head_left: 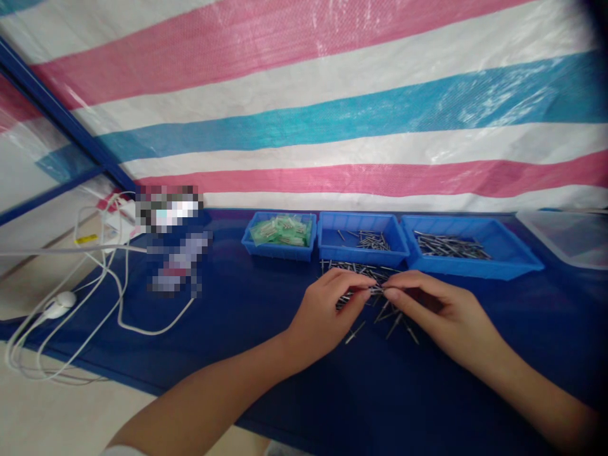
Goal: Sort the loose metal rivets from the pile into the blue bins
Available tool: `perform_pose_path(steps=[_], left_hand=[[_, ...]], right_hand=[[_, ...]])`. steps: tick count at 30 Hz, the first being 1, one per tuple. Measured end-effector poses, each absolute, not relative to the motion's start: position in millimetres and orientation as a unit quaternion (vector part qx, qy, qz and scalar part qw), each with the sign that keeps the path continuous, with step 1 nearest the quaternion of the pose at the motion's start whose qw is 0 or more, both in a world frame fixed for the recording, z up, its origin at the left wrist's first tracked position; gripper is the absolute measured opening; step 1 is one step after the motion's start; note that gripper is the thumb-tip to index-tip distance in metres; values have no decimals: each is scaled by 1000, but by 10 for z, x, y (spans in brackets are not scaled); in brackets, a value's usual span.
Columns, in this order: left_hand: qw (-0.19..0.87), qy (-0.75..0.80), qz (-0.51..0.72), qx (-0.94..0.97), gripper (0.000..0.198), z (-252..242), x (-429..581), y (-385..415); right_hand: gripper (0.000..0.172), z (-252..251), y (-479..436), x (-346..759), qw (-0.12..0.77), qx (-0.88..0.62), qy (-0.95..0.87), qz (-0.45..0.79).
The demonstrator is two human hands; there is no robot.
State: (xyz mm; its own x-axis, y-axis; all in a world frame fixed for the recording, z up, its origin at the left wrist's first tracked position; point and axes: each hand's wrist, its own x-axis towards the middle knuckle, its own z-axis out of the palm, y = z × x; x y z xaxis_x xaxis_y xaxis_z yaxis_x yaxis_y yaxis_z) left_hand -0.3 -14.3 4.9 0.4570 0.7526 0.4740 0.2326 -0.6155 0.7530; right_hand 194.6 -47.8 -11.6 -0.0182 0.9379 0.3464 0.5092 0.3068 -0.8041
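Note:
A loose heap of thin metal pins point(361, 269) lies on the blue table point(247, 316), just in front of the trays. My left hand point(330, 304) and my right hand point(427, 304) meet over the heap, fingertips almost touching. Both are closed in a pinch on pins from the heap, at about the same spot. A few single pins point(396, 324) lie scattered under and between the hands.
Three blue trays stand at the back: one with green packets point(280, 231), one with a few pins point(363, 239), one with many pins point(468, 250). A clear tub point(567, 237) is far right. White cables point(90, 297) trail at the left. A striped tarp hangs behind.

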Motion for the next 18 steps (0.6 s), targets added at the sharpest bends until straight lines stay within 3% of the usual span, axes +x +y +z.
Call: perform_pose_path(steps=[7,18], left_hand=[[323,304,340,829,19,37,28,-183],[269,331,365,828,20,63,-38,-126]], right_hand=[[9,-70,-507,1887,470,-513,-677,239],[10,-75,-492,1981,419,-473,-764,131]])
